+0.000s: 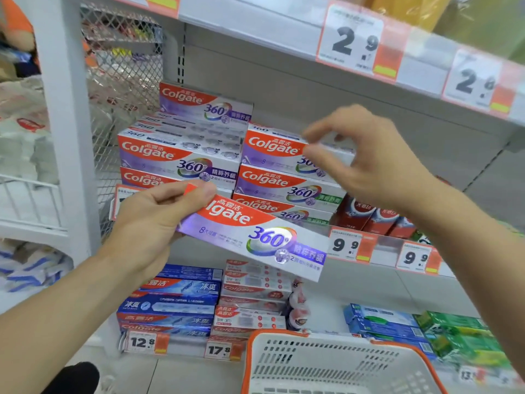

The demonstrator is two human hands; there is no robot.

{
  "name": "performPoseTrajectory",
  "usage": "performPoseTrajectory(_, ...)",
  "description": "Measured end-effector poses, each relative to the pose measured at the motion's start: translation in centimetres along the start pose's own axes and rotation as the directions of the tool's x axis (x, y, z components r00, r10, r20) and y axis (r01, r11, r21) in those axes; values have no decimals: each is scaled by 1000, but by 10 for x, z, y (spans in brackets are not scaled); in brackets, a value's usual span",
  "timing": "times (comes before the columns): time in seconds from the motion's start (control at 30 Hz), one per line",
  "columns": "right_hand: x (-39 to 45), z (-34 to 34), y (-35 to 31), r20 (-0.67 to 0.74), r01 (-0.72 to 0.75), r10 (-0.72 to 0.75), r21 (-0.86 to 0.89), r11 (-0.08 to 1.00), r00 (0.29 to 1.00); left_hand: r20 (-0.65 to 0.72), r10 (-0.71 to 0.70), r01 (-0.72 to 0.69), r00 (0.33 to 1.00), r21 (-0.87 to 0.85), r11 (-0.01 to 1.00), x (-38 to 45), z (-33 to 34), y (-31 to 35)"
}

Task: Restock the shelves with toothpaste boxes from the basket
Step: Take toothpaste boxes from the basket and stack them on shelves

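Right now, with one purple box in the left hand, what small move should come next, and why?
Probably lay the held box on the purple stack: the label matches, and the left hand grips its end. The right hand touches the green-label stack.

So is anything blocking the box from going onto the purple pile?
Nothing visible. The left hand holds the toothpaste box in front of the shelf, and the purple stack has open space above its front rows. The right hand is over the neighbouring stack, to the side.

Bright, even store light; wide-angle bending at edges, motion blur throughout, no hard shadows.
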State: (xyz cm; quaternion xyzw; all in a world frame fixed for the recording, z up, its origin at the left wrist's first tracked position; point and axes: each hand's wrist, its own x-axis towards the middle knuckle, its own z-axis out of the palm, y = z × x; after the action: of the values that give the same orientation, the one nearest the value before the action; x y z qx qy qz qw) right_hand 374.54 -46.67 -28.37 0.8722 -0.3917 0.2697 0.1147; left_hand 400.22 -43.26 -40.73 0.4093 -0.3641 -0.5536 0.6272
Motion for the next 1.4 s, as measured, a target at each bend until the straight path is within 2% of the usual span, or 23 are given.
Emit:
performPoseTrajectory(0.03,-10,-3,-11,79,9,-13,50,999,997,13,15,-15,1000,-28,1000,1,-2,1)
performPoseTrajectory(0.07,-20,-5,-20,226,-33,7,107,994,974,21,28,-27,999,-57,998,2,-2,2)
performPoseTrajectory(0.13,-34,-5,-29,531,-206,52,236,950,846,30,51,-48,998,-107,993,2,-3,4)
performPoseTrajectory(0.17,-38,-4,-30,596,-277,42,309,910,802,28,76,-72,997,-122,990,3,-3,5)
performPoseTrajectory(0.2,-40,-2,-28,596,-321,37,379,868,802,18,98,-95,995,-132,987,3,-2,6)
performPoseTrajectory(0.23,-39,-1,-29,553,-333,47,429,839,832,13,121,-118,993,-138,983,3,-1,8)
performPoseTrajectory(0.33,-28,3,-33,346,-273,112,464,842,932,-17,219,-219,976,-137,966,10,-4,17)
performPoseTrajectory(0.4,-18,7,-35,198,-187,115,394,900,973,-75,395,-392,916,49,919,17,-10,20)
performPoseTrajectory(0.47,-4,13,-38,53,-83,72,261,962,996,-109,568,-516,816,307,799,22,-15,21)
performPoseTrajectory(0.53,13,19,-39,-59,-14,24,159,987,998,-138,651,-541,746,443,715,30,-22,18)
performPoseTrajectory(0.6,33,24,-40,-109,32,-23,82,996,994,-160,676,-519,719,523,676,39,-30,16)
performPoseTrajectory(0.73,69,38,-41,-33,44,-45,-28,999,998,-167,659,-406,733,670,621,52,-40,12)
performPoseTrajectory(0.87,95,52,-41,66,18,-18,-1,1000,998,-219,615,-321,757,696,642,59,-39,7)
performPoseTrajectory(0.97,109,58,-41,121,2,-6,35,999,993,-224,608,-355,762,640,681,70,-42,4)
performPoseTrajectory(1.1,122,59,-45,171,-46,33,75,996,985,-266,650,-411,711,593,692,81,-44,6)
performPoseTrajectory(1.2,128,61,-43,185,-54,37,91,994,982,-271,656,-460,704,530,713,91,-46,7)
performPoseTrajectory(1.4,122,75,-30,282,-105,59,150,983,958,-298,693,-508,656,505,698,97,-45,8)
